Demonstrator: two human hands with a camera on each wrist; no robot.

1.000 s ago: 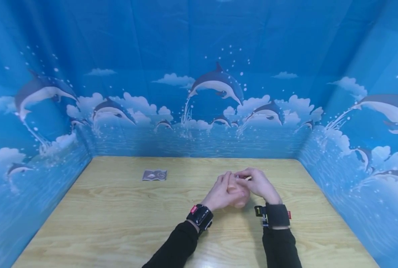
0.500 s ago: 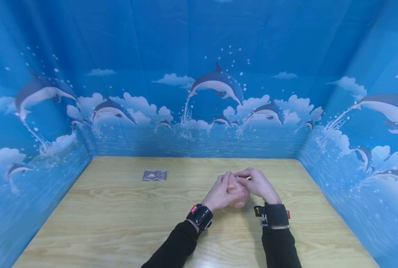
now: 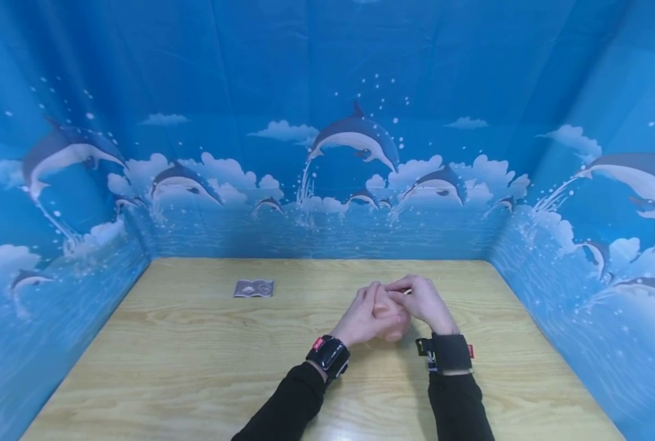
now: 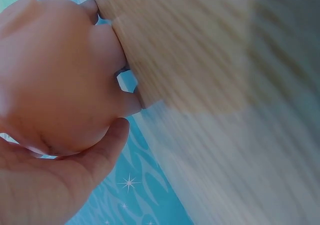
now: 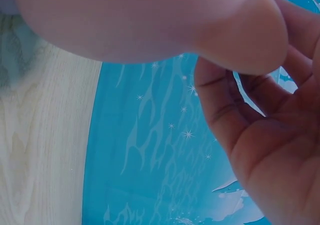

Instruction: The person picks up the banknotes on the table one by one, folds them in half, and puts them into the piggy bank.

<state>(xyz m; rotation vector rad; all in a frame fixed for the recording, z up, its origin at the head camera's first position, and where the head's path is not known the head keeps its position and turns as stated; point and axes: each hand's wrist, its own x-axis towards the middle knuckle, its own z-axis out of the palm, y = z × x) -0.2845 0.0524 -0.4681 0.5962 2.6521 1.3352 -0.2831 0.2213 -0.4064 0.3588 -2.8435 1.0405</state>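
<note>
A pink-orange, rounded piggy bank point(image 3: 388, 312) is between the two hands. In the left wrist view, the piggy bank point(image 4: 55, 75) shows stubby feet at or close to the wooden tabletop. My left hand point(image 3: 356, 320) grips its side, thumb across the near face; the left thumb also shows beside a foot in that view. At the bank's top, my right hand point(image 3: 422, 304) bends its fingers, thumb and index fingertips together; whatever they pinch is hardly visible now. In the right wrist view, the curled right hand point(image 5: 265, 130) lies close against a rounded bulge of the bank.
A small grey-purple paper point(image 3: 253, 288) with pale prints lies flat on the wooden table point(image 3: 206, 355), toward the back left. Blue curtains point(image 3: 239, 226) with dolphins stand around the table's back and sides. Both wrists wear black bands.
A small pale thing at my right fingertips, seen a second ago, has shrunk from sight at the bank's top. Both hands stay almost in place.
</note>
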